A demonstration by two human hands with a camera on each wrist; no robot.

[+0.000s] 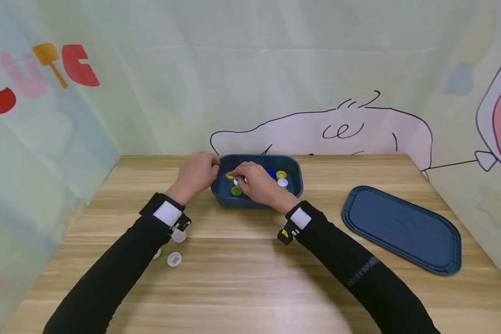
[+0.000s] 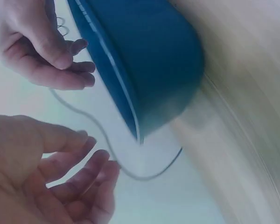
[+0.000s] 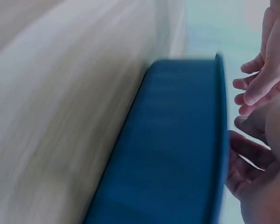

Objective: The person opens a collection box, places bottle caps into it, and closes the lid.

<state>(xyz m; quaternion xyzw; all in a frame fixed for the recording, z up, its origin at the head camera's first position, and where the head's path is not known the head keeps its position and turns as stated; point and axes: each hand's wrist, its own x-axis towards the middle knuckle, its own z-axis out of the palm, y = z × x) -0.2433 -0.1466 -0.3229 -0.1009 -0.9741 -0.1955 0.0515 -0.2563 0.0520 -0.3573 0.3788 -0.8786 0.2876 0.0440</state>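
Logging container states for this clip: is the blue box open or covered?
Open. The blue box shows coloured bottle caps inside, and its lid lies flat on the table to the right, apart from it.

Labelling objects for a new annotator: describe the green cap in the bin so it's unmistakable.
On the wooden table, find the dark blue bin at the far edge. The green cap lies inside near its front wall, just left of the right hand. It is the only green one; its neighbours are yellow, blue and white.

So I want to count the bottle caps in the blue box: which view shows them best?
The head view: it looks down into the blue box, where the bottle caps show as yellow, green, blue and white. Both wrist views show only the box's outer wall, blurred, with no caps.
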